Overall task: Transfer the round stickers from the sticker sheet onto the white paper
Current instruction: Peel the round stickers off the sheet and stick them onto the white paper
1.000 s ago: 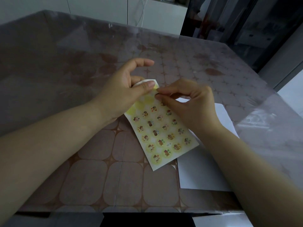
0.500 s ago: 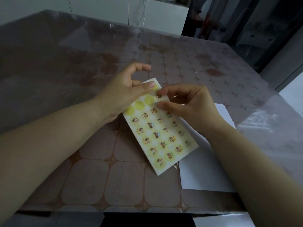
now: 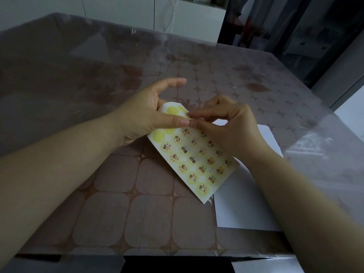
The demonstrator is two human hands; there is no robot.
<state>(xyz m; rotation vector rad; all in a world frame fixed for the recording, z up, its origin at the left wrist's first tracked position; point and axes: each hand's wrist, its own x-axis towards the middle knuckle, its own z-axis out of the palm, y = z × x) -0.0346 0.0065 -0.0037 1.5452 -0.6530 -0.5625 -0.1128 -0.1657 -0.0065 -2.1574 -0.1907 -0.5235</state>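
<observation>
head view: left hand (image 3: 141, 117) holds sticker sheet (image 3: 194, 160), right hand (image 3: 228, 127) pinches its top (sticker hidden)

Your view is dim; light from the right glares on the clear plastic table cover (image 3: 315, 148); edges bow.

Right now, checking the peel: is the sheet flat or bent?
Bent: the sheet curls at its far end, pinched by the left hand; the rest looks flat.
</observation>
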